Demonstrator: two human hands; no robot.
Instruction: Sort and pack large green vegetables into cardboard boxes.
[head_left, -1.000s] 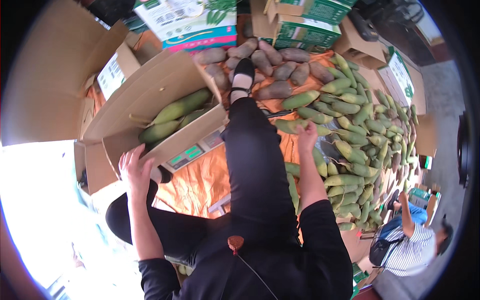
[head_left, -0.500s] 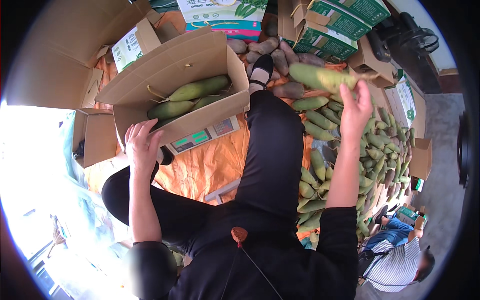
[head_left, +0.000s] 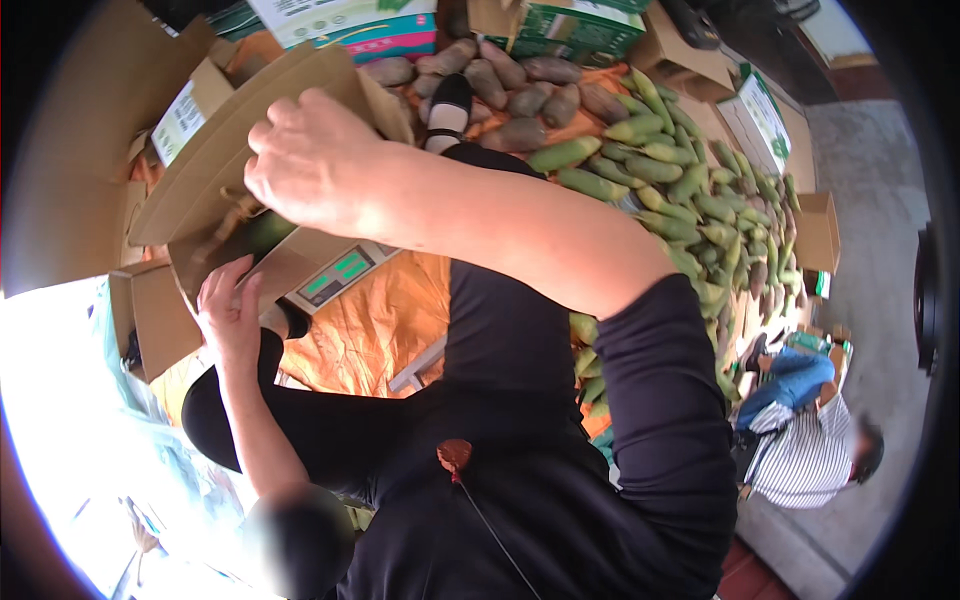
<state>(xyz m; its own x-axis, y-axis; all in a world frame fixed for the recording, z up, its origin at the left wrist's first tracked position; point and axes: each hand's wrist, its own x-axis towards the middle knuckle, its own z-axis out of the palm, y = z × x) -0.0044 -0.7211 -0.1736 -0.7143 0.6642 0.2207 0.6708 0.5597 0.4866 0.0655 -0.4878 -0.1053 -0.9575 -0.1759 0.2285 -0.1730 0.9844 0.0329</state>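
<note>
My right hand reaches across to the left, above an open cardboard box, its fingers curled round a green radish. That radish is mostly hidden under the hand; a blurred root end shows below the fingers. Another rounded green radish surface is visible inside the box, in shade. At the box's near left corner, my left hand holds the near wall, fingertips at the rim and thumb on the outside. Beneath the box stands a scale with a lit green display.
A large heap of green radishes lies to the right, with reddish-brown roots at the far side. Printed cartons stand behind them. An orange sheet covers the floor. A person in a striped shirt sits at the lower right.
My right hand has swung left from above the radish heap to the box, carrying the green radish. My left hand stays at the box's near wall. The whole view has shifted.
</note>
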